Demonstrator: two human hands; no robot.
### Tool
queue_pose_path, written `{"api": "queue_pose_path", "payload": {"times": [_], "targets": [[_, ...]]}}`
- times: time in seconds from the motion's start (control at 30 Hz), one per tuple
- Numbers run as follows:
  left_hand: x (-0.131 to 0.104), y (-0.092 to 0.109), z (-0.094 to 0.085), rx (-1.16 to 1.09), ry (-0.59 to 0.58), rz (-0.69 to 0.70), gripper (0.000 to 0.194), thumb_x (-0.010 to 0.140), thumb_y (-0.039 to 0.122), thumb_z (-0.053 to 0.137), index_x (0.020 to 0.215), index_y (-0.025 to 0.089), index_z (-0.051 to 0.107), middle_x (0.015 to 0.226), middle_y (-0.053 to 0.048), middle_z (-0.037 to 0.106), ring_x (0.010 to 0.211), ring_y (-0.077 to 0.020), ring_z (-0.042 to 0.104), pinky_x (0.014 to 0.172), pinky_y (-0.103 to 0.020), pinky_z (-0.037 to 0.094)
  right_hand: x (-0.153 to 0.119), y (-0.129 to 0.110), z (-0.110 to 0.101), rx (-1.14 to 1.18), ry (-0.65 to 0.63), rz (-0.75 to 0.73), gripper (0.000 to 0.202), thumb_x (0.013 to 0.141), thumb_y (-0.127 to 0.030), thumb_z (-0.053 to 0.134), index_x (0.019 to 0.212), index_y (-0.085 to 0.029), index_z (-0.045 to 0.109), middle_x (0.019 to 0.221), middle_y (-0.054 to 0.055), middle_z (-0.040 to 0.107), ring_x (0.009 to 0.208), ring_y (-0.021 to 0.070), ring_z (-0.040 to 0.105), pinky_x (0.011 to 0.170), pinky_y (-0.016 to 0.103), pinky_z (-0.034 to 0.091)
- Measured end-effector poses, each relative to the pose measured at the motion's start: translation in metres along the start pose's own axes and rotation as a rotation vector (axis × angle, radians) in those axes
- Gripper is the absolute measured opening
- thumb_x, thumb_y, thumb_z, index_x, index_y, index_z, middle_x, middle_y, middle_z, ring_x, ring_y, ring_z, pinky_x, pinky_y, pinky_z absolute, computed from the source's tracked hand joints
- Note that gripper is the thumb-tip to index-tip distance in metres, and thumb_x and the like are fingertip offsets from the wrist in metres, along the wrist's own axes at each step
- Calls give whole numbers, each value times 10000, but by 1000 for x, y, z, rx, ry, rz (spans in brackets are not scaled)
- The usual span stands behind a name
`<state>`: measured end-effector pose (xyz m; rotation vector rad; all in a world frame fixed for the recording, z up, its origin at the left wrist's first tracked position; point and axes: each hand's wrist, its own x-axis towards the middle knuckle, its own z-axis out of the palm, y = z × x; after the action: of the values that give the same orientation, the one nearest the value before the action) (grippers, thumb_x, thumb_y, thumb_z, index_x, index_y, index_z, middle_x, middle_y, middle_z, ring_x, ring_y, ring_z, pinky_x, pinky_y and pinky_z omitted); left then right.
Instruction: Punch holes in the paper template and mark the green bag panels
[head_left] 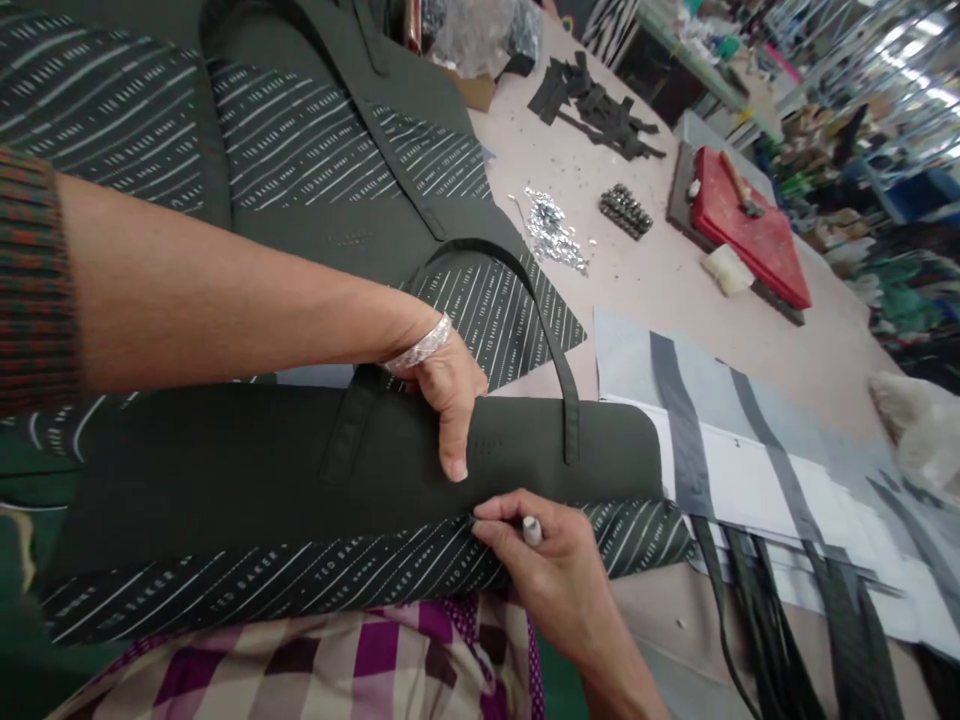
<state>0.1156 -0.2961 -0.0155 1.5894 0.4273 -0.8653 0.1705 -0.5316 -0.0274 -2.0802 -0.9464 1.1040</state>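
Note:
My left hand point(450, 395), with a silvery band at the wrist, presses on the dark bag panel point(247, 450), its thumb pointing down and its other fingers hidden behind the upper edge. My right hand point(536, 550) pinches something small and dark at the panel's lower edge. A white-tipped pen-like thing point(532, 531) sticks out between its fingers. Below the panel runs striped fabric with printed lettering point(360, 570). The bag's strap point(555, 350) loops up behind the panel.
More striped bags point(315, 130) lie at the upper left. On the table point(637, 270) are silver pieces point(555, 230), dark metal parts point(626, 211), fabric scraps point(592, 100), a red block with a hammer point(750, 230), and straps on white sheets point(750, 470).

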Motion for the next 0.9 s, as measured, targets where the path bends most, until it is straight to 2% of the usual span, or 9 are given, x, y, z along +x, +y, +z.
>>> {"api": "queue_pose_path", "payload": {"times": [0.07, 0.1, 0.23, 0.43, 0.6, 0.9], "targets": [[4, -3, 2, -81, -279, -56, 208, 463, 185, 736, 669, 163, 722, 645, -65, 703, 634, -265, 649, 622, -417, 547, 0, -1, 0, -31, 8, -50, 117, 836, -262, 635, 800, -204, 730, 679, -27, 665, 588, 98, 556, 575, 219, 412], [5, -4, 2, -121, -339, -56, 211, 476, 184, 716, 686, 164, 718, 659, -63, 702, 654, -266, 650, 653, -428, 547, 0, -2, 1, -51, 16, -81, 110, 837, -245, 633, 800, -204, 728, 690, -25, 674, 599, 102, 571, 594, 220, 425], [7, -8, 0, -183, -304, -92, 206, 533, 192, 695, 738, 181, 714, 649, -44, 695, 674, -280, 663, 687, -445, 555, -1, -3, 4, -117, 47, -200, 101, 853, -186, 611, 828, -199, 709, 761, -3, 709, 678, 121, 634, 655, 227, 459], [8, -10, -4, -235, -341, -157, 306, 564, 182, 738, 868, 169, 699, 755, -66, 737, 768, -292, 696, 714, -419, 598, -4, 4, 11, -146, 114, -325, 144, 836, -89, 585, 874, -201, 667, 808, -2, 701, 754, 119, 656, 710, 215, 475], [9, -11, -5, -305, -359, -210, 334, 561, 177, 766, 886, 133, 701, 782, -98, 745, 752, -279, 699, 720, -376, 604, -5, 7, 14, -197, 158, -375, 103, 858, -108, 561, 882, -189, 620, 810, 8, 663, 747, 125, 643, 694, 226, 464], [14, -17, -4, -385, -383, -182, 340, 534, 187, 775, 859, 133, 691, 780, -106, 747, 800, -320, 701, 754, -431, 603, -1, 6, 17, -298, 191, -369, 97, 874, -132, 537, 807, -198, 558, 738, -12, 594, 663, 112, 597, 633, 223, 424]]}}
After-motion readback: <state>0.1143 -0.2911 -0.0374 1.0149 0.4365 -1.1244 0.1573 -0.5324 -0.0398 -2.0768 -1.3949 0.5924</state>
